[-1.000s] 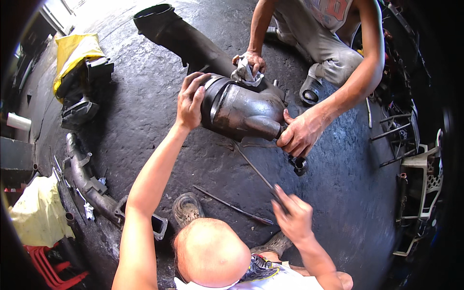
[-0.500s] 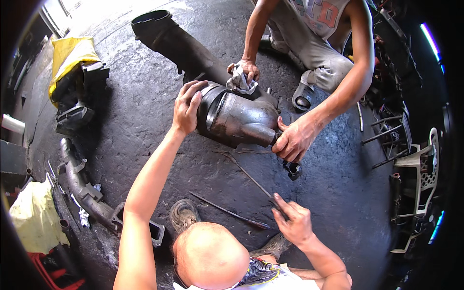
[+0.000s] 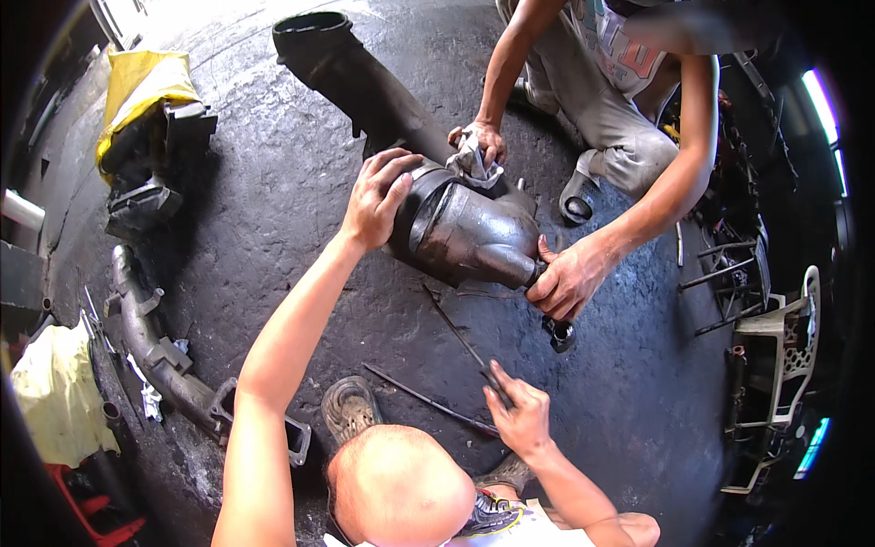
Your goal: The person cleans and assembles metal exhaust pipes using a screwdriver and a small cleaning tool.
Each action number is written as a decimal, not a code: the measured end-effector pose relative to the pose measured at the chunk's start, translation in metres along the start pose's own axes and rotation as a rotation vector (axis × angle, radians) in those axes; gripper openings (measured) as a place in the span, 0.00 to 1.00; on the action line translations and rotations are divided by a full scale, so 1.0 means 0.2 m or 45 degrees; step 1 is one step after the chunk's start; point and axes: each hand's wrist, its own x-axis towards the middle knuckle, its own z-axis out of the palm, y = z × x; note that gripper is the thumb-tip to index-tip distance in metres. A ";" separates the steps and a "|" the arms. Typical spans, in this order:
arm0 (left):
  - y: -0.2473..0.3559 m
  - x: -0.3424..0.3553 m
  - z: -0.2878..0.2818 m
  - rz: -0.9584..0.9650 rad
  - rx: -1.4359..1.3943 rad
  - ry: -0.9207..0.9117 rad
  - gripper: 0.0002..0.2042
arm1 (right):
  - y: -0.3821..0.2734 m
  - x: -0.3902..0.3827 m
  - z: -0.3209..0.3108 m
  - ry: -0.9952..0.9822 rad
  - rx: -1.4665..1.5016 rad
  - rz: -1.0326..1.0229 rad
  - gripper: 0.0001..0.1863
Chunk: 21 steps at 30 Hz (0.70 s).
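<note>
**Access tight around housing**

Metal housing [image 3: 465, 232] is boxed in: co-worker's hands [image 3: 570, 278] at outlet and top, black duct [image 3: 365, 77] behind, thin rods [image 3: 428, 401] on floor in front. Open floor [image 3: 273, 210] is left on left flank only.

- Four hands were in view: the wearer's left hand [image 3: 375, 202] and right hand [image 3: 518, 415], plus a co-worker's two.
- One large metal housing [image 3: 465, 232].
- Two thin rods [image 3: 456, 330] on the floor.
- One white cloth [image 3: 474, 164].
- Two yellow cloths [image 3: 137, 87].
</note>
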 end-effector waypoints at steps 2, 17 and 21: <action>0.00 -0.01 0.00 -0.017 -0.019 0.012 0.21 | -0.01 -0.08 -0.10 -0.044 -0.051 -0.012 0.24; -0.06 0.04 -0.04 0.069 -0.024 -0.031 0.21 | -0.08 0.08 0.27 0.198 0.168 0.258 0.19; -0.06 0.03 -0.06 0.035 -0.058 -0.068 0.22 | -0.11 -0.10 0.14 0.080 0.115 0.292 0.20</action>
